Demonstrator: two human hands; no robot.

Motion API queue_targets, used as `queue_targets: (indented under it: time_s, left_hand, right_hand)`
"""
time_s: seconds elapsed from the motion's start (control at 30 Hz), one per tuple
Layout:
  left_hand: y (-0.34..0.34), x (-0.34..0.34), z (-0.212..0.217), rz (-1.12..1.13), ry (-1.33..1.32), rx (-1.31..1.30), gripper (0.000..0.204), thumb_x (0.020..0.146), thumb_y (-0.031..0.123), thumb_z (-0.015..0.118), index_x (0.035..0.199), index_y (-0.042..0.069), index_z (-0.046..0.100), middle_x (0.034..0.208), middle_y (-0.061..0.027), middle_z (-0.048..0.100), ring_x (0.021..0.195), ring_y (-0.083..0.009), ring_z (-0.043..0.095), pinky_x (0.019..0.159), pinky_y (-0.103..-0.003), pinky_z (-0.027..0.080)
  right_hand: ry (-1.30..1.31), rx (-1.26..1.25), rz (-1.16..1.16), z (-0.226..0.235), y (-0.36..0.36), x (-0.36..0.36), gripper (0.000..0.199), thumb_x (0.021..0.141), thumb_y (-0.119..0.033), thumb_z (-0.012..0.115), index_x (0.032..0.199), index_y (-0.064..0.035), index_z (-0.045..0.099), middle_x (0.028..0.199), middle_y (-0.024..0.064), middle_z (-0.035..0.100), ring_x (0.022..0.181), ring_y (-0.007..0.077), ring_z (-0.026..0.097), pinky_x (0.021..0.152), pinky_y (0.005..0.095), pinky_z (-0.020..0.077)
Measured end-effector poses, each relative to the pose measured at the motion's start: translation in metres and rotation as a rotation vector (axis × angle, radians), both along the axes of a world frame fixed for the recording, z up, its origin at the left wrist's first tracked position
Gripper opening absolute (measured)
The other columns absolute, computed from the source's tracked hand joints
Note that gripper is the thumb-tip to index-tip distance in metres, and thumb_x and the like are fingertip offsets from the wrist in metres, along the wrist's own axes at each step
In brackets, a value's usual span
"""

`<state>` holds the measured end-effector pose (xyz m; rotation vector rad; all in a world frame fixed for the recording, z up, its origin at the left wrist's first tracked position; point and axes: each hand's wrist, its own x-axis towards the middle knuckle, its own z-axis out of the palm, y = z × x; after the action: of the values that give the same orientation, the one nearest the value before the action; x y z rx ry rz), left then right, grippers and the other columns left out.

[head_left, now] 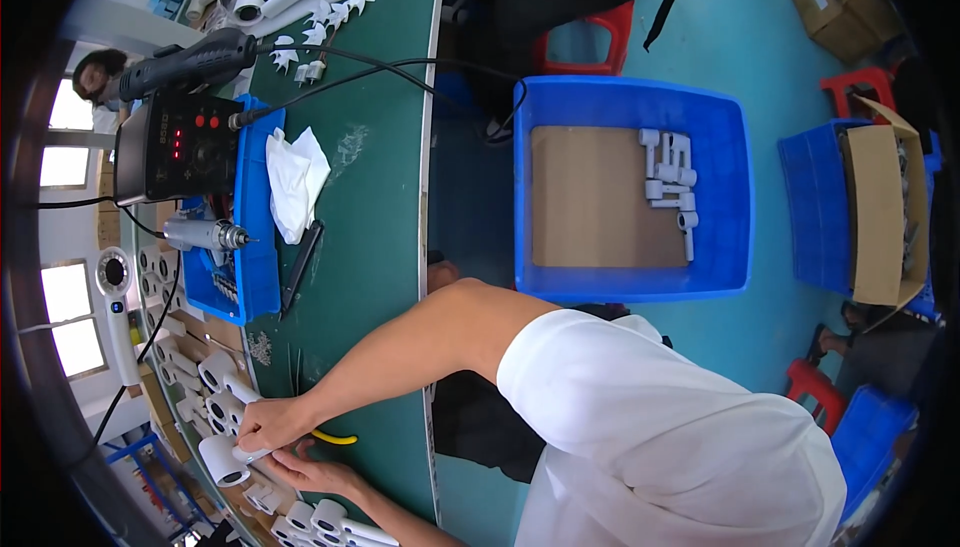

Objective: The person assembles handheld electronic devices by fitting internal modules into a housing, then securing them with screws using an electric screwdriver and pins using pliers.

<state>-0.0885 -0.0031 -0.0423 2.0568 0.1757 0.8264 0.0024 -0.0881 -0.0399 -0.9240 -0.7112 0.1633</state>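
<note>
At the far left, about nine o'clock, we see a white handheld lamp-like tool with a round lens, and beside it rows of white plastic tubular housings — smooth, cylindrical, open-mouthed. Above them sits a black soldering station with red lights, a dark hot-air handle resting on top, both on a blue plastic tray. A crumpled white cloth lies on the matte green surface.

At seven o'clock our right hand comes across the body, its fingers pinched together on a thin light-coloured part at the mouth of a white cylindrical housing. Our left hand lies just beneath, fingers curled against the same housing; how tightly they close we cannot tell. Yellow-handled pliers lie on the surface, touching the hands' edge.

Toward two o'clock, a glossy blue crate holds a brown cardboard sheet and a cluster of white plastic elbow pieces. At three o'clock stands an open cardboard box.
</note>
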Motion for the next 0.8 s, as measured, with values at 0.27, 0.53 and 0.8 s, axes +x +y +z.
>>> queue_targets:
  time_s: [0.27,0.53,0.8]
  left_hand:
    - [-0.002,0.000,0.000,0.043,-0.030,0.071,0.043,0.100,0.028,0.046,0.130,-0.003,0.049,0.115,-0.0138,0.060,0.088,-0.0184,0.059,0.061,-0.026,0.045]
    - [0.004,-0.002,-0.001,0.041,-0.010,-0.003,0.043,0.100,0.029,0.048,0.130,-0.002,0.050,0.119,-0.0130,0.058,0.095,-0.0199,0.058,0.065,-0.027,0.049]
    - [0.008,0.002,-0.003,0.060,-0.020,0.041,0.041,0.100,0.030,0.047,0.124,-0.003,0.053,0.111,-0.0133,0.060,0.088,-0.0189,0.059,0.063,-0.027,0.049]
  right_hand:
    - [0.090,0.044,0.034,0.003,-0.003,-0.005,0.036,0.084,-0.026,0.055,0.057,-0.0014,0.054,0.052,0.0039,0.050,0.050,0.0126,0.043,0.050,0.0365,0.0357]
    - [0.036,0.026,0.018,0.004,-0.002,-0.003,0.031,0.086,-0.021,0.054,0.066,0.0017,0.059,0.053,0.0061,0.052,0.051,0.0130,0.048,0.050,0.0338,0.0405]
    - [0.070,-0.013,0.008,-0.004,0.013,0.004,0.026,0.082,-0.023,0.057,0.078,0.0002,0.068,0.062,0.0081,0.061,0.056,0.0146,0.054,0.053,0.0345,0.0427]
